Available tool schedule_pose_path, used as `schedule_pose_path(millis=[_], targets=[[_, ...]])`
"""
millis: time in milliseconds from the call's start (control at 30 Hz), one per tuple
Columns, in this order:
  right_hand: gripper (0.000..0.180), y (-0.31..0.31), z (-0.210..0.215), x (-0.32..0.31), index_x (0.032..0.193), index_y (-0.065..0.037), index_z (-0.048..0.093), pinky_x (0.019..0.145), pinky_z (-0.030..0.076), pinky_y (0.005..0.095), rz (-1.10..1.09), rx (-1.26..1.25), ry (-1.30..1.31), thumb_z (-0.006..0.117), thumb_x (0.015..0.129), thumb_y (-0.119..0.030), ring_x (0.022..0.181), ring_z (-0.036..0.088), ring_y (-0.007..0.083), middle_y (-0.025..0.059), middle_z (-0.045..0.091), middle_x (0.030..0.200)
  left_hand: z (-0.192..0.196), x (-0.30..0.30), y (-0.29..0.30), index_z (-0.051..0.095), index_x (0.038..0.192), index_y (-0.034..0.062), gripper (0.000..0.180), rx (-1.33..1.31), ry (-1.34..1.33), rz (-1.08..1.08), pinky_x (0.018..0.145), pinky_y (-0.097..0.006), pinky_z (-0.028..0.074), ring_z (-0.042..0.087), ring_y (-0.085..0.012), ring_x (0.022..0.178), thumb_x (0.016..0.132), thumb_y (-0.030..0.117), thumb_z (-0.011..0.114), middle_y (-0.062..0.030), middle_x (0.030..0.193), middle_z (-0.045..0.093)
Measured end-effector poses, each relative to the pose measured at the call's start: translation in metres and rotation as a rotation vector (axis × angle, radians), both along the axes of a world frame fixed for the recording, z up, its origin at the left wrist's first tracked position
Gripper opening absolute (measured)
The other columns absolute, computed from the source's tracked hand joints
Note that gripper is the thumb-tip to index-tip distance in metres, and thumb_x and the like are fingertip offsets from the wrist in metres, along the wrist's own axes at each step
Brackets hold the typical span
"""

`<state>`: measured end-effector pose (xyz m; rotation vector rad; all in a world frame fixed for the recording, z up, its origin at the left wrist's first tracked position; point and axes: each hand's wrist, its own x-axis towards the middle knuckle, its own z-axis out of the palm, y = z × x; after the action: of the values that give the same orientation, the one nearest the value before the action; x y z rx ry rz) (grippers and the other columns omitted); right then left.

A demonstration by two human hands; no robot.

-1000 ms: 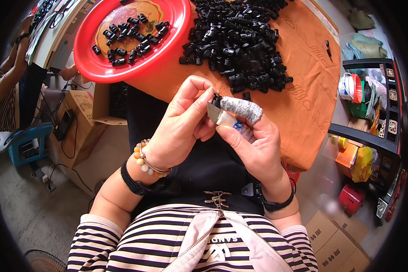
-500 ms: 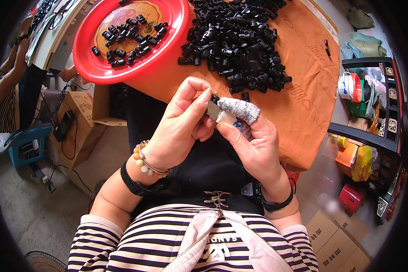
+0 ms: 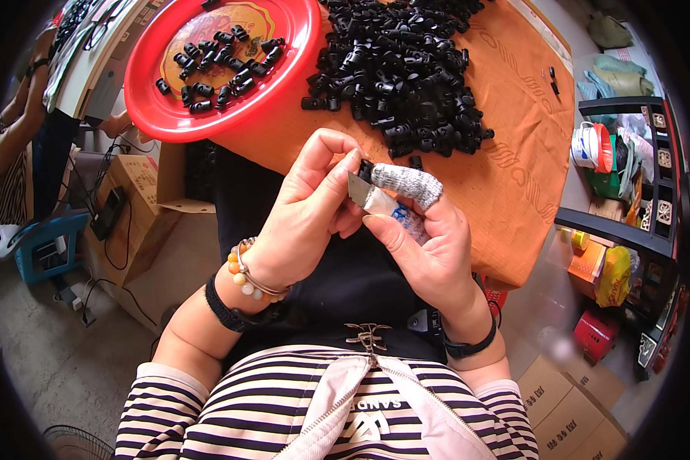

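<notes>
My left hand [image 3: 307, 195] pinches a small black plastic cord lock [image 3: 366, 169] between thumb and forefinger, over the near edge of the table. Closed around a short flat metal blade [image 3: 357, 189] is my right hand [image 3: 441, 245]; the blade's grip is wrapped in white material with blue marks. A grey knitted finger cover [image 3: 408, 184] sheathes my right forefinger, which presses toward the cord lock. The blade lies against or just beside that piece; fingers hide the exact contact. Beyond my hands spreads a heap of similar black cord locks [image 3: 399, 73].
A round red plastic tray [image 3: 303, 65] with several black pieces sits at the far left of the orange tablecloth [image 3: 514, 153]. Cardboard boxes [image 3: 130, 207] stand at left, a black shelf [image 3: 621, 230] at right. Another person's arm [image 3: 19, 126] shows at far left.
The blade has tilted and shifted slightly left and down. More of the black cord lock shows between my fingers. Both hands stay in nearly the same place.
</notes>
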<state>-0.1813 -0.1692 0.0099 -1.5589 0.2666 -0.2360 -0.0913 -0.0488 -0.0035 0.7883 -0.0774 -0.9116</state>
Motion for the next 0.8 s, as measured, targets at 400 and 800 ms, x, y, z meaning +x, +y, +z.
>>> schedule_pose_path(millis=[400,800], targets=[[0.029,-0.0012,-0.0001,0.0005,0.110,0.003,0.055,0.070,0.048,0.0227,0.003,-0.028,-0.009,0.063,0.083,-0.004,0.080,0.058,0.0098,0.0083,0.062,0.091,-0.0016,0.0002,-0.0002,0.043,0.101,0.0119,0.007,0.006,-0.012,0.005,0.043,-0.017,0.026,0.035,-0.0007,0.051,0.096,0.017,0.043,0.0041,0.070,0.046],[0.027,-0.0037,0.0033,-0.0001,0.110,0.002,0.055,0.070,0.048,0.0221,0.010,0.014,0.039,0.061,0.084,-0.004,0.081,0.058,0.0085,0.0062,0.062,0.091,-0.0040,0.0018,-0.0004,0.043,0.100,0.0121,0.007,-0.008,0.009,-0.037,0.043,-0.017,0.025,0.034,-0.0014,0.050,0.096,0.018,0.043,0.0033,0.067,0.045]])
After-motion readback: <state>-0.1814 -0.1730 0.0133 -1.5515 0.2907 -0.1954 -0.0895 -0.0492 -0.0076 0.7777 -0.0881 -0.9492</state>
